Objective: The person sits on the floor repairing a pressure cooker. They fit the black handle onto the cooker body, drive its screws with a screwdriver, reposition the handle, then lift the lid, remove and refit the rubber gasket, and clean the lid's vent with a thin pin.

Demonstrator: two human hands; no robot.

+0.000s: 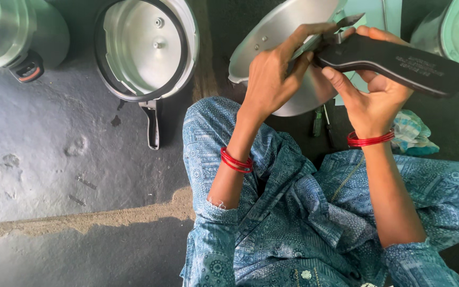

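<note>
Head view: at upper centre, a metal tool (320, 37) is gripped by closed fingers of the left hand (272, 79). Right of it, a black handle (399, 61) is clasped by the right hand (373, 95). Behind them, a pressure-cooker lid (277, 32) is seen; at upper left, a second lid (144, 48) is laid on the floor (38, 149).

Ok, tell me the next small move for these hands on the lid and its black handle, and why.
Probably press the metal tool more firmly into the joint where the black handle meets the lid. The left hand grips the tool with its tip at that joint, while the right hand supports the handle from below, so the piece looks braced for it.
</note>
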